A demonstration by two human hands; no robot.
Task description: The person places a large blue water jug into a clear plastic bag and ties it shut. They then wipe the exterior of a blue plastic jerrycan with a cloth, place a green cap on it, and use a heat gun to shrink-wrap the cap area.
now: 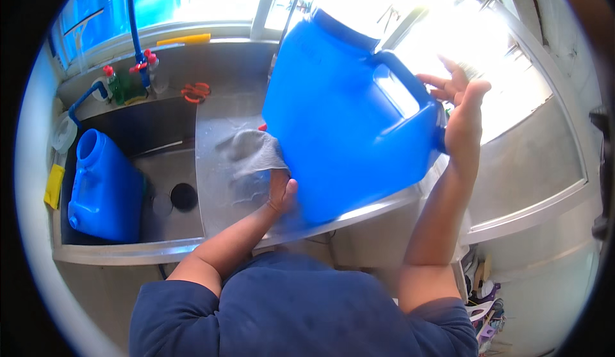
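A large blue plastic jerrycan (336, 117) is tilted above the steel counter in front of me, its wide neck towards the window and its handle on the right. My left hand (284, 191) is at the jerrycan's lower left side with a grey cloth (250, 150); its fingers are hidden behind the cloth and the can. At the can's right side, by a blue spout, is my right hand (459, 100), fingers spread and the palm end against the spout. A second blue jerrycan (113, 189), uncapped, stands in the sink at left.
The steel sink (168, 222) has a drain hole (184, 197). Behind it are a blue tap pipe (134, 25), a green bottle (114, 85) and orange-handled scissors (195, 93). A yellow cloth (55, 186) lies on the left rim. Assorted items (487, 304) sit low at right.
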